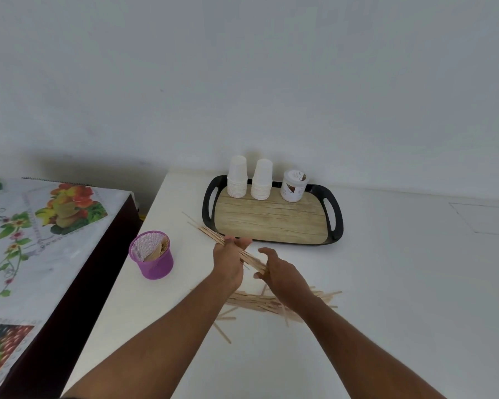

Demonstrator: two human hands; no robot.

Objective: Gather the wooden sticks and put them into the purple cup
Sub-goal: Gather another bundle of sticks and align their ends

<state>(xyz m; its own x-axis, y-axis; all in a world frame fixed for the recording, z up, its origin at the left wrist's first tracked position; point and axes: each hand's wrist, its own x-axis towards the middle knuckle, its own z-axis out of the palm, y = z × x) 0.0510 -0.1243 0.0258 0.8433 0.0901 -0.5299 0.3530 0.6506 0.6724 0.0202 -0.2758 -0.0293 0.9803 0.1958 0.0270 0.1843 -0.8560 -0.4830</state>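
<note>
- Partly done: some sticks are already seen inside the purple cup (151, 255) on the white table (386, 283).
- Bundle of sticks (211, 234) is gripped by left hand (228, 262); its near end is pinched by right hand (280, 272).
- Loose pile (257, 300) is left on the table, uncollected.

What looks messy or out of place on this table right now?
A pile of wooden sticks lies scattered crisscross on the white table, below both hands, outside the purple cup. Everything on the tray stands upright.
</note>
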